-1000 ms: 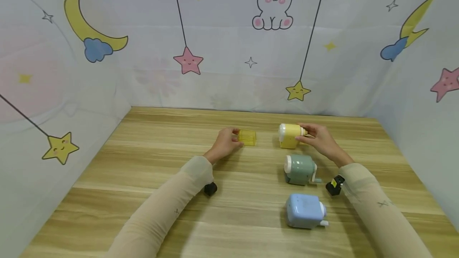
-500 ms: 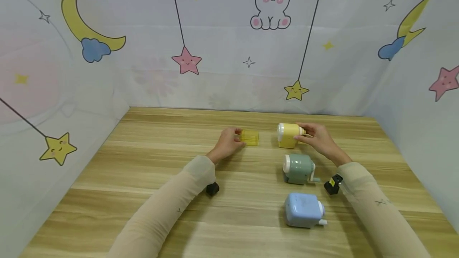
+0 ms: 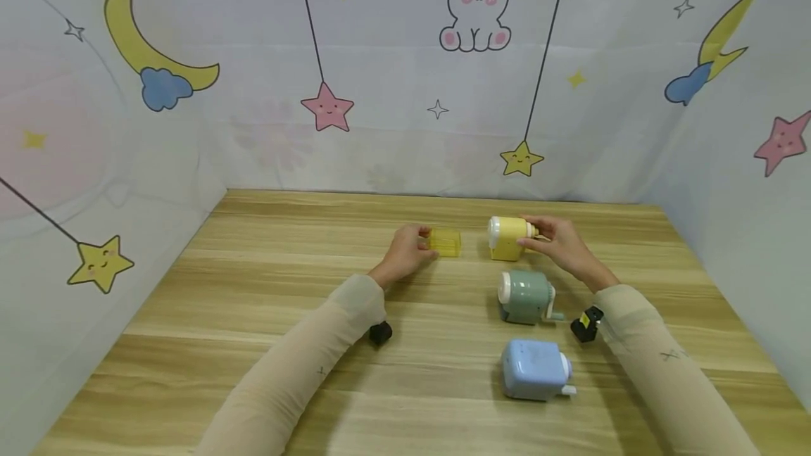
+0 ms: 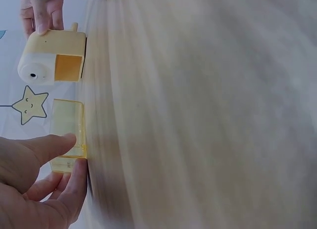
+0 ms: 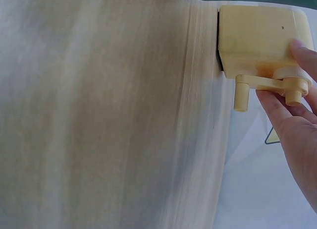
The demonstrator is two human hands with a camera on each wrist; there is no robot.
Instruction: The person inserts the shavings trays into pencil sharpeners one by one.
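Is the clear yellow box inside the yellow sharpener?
No, the left hand holds the clear yellow box, with a gap between it and the yellow sharpener.

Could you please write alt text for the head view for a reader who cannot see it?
A person's left hand pinches a transparent yellow container, apart from a yellow crank sharpener held by the right hand on a wooden table. Nearer the camera stand a green sharpener, then a blue sharpener.
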